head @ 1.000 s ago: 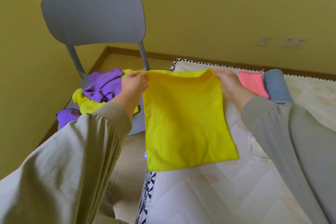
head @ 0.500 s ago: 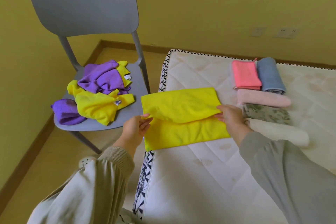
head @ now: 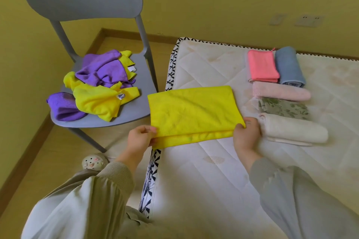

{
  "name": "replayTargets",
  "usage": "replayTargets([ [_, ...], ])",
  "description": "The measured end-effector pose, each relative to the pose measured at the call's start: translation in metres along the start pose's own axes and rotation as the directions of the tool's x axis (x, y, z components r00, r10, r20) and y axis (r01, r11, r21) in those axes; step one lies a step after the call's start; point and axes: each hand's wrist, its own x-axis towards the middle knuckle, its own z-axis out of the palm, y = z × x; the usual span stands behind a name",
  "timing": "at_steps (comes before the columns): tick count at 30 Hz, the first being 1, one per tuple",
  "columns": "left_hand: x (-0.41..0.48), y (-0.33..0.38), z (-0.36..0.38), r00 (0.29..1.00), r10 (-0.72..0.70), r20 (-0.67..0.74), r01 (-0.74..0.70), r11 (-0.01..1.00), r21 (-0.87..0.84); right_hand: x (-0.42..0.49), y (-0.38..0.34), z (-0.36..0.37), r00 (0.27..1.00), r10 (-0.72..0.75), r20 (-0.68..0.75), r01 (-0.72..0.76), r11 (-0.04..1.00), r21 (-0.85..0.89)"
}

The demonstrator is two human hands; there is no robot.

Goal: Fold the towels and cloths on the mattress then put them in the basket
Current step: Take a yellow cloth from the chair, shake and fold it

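Left grip point(head: 140, 137) and right grip point(head: 246, 135) each pinch a near corner of the yellow microfibre cloth point(head: 192, 110), half-folded on the white quilted mattress point(head: 204, 190). Edges need squaring before creasing.

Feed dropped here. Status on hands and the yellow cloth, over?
Left hand, right hand each pinch a near corner of the yellow cloth, folded double on the mattress. White towel close beside right hand, not on the cloth.

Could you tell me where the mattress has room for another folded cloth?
Bare mattress lies beyond the yellow cloth, left of the coral cloth, and nearer than the left hand and right hand. Folded towels crowd the right side.
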Motion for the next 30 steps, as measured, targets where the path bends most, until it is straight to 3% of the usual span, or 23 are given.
replayTargets([
  [2,-0.002,0.002,0.001,0.999,0.047,0.010,-0.046,0.999,-0.013,-0.002,0.007,-0.001,0.998,0.005,-0.055,-0.002,0.998,0.062],
  [7,-0.007,-0.018,-0.002,0.995,0.078,0.055,-0.087,0.980,0.181,-0.002,0.029,0.005,0.993,-0.103,0.064,0.112,0.978,-0.174],
  [13,-0.012,-0.023,0.002,0.985,0.167,0.055,-0.174,0.962,0.212,0.005,0.032,0.007,0.992,-0.103,-0.066,0.101,0.994,-0.030],
  [24,-0.015,-0.033,0.002,0.949,0.306,0.079,-0.295,0.771,0.565,0.003,0.031,0.008,0.994,-0.111,0.001,0.110,0.980,-0.168],
  [26,-0.018,-0.032,0.000,0.921,0.381,0.077,-0.332,0.670,0.664,0.001,0.031,0.008,0.992,-0.123,0.001,0.121,0.975,-0.185],
  [30,-0.015,-0.034,0.005,0.725,0.615,0.311,-0.481,0.127,0.868,-0.013,0.037,0.010,0.952,-0.302,-0.051,0.269,0.905,-0.328],
])
